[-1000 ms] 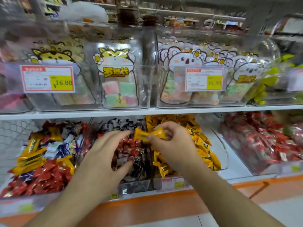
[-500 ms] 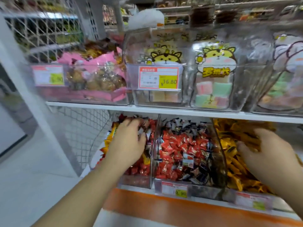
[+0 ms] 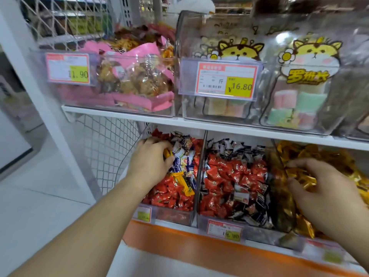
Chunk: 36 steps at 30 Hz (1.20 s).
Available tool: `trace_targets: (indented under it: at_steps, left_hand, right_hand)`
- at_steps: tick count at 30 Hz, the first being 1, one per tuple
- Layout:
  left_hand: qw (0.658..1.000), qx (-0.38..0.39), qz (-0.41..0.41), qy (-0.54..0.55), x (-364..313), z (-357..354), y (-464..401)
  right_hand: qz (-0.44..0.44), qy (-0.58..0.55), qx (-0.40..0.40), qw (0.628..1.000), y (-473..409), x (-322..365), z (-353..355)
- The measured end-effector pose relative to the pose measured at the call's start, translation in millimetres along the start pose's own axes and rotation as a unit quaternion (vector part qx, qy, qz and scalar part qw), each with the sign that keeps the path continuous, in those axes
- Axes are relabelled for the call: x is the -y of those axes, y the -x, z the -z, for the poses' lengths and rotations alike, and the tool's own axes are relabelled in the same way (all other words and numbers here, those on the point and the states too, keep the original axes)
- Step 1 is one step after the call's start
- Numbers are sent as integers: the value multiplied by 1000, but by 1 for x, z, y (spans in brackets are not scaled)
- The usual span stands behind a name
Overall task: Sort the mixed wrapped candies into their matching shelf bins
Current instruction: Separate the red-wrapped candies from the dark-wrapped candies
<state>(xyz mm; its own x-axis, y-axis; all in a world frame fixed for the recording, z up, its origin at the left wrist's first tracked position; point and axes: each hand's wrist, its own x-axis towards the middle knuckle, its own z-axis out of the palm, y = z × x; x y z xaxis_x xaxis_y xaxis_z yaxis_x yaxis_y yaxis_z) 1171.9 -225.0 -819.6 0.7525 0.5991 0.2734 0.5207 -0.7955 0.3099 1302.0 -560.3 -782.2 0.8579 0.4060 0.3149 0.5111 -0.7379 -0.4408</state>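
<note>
Change: since half a second ago the view has drawn closer and lower on the same shelves; the left hand (image 3: 148, 163) has stayed in the leftmost lower bin, its fingers now curled round a yellow wrapped candy (image 3: 167, 153), and the right hand (image 3: 327, 198) has stayed over the gold heap.
Left hand: palm down in the clear plastic left bin (image 3: 175, 215); thumb and fingers pinch the yellow candy, only a sliver of which shows between them.
Right hand: fingers spread and loosely bent over the gold-wrapped candies (image 3: 311, 156) in the right-hand bin; whether it holds one cannot be told.
Left bin contents: a mix of red wrapped candies (image 3: 169, 196), blue-and-white ones and a second long yellow wrapped bar (image 3: 184, 183) lying just below the left hand.
Middle bin: a clear plastic middle bin (image 3: 217, 220) with red and black-and-white wrapped sweets, between the two hands; a price tag (image 3: 224, 229) hangs on its front.
In the way: the clear divider wall (image 3: 200, 168) stands between the left and middle bins; the white shelf board (image 3: 219, 127) overhangs the bin backs.
Upper shelf: a clear box of pink-packaged snacks (image 3: 137, 76) with an 11.90 tag, and a clear tub of pastel marshmallows (image 3: 293, 108) beside a 16.80 price label (image 3: 225, 80).
Left side: white wire mesh panel (image 3: 103, 148) just beside the left bin.
</note>
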Motion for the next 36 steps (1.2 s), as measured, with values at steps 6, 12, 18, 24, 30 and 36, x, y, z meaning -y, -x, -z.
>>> trace_targets:
  at_steps: [6, 12, 18, 24, 30, 36]
  left_hand:
    - [995, -19, 54, 81, 0, 4, 3]
    - [995, 0, 45, 90, 0, 4, 1]
    - [994, 29, 7, 107, -5, -3, 0]
    - [995, 8, 11, 94, -7, -11, -1]
    - [993, -52, -3, 109, -8, -4, 0]
    - [992, -62, -26, 106, -16, 18, 11]
  right_hand:
    - [10, -5, 13, 1000, 7, 1, 2]
    - [23, -18, 21, 999, 9, 0, 3]
    - [17, -28, 25, 999, 9, 2, 1]
    - [33, -33, 38, 998, 11, 6, 1]
    - [37, -34, 47, 998, 13, 6, 2]
    - [47, -32, 62, 996, 14, 8, 1]
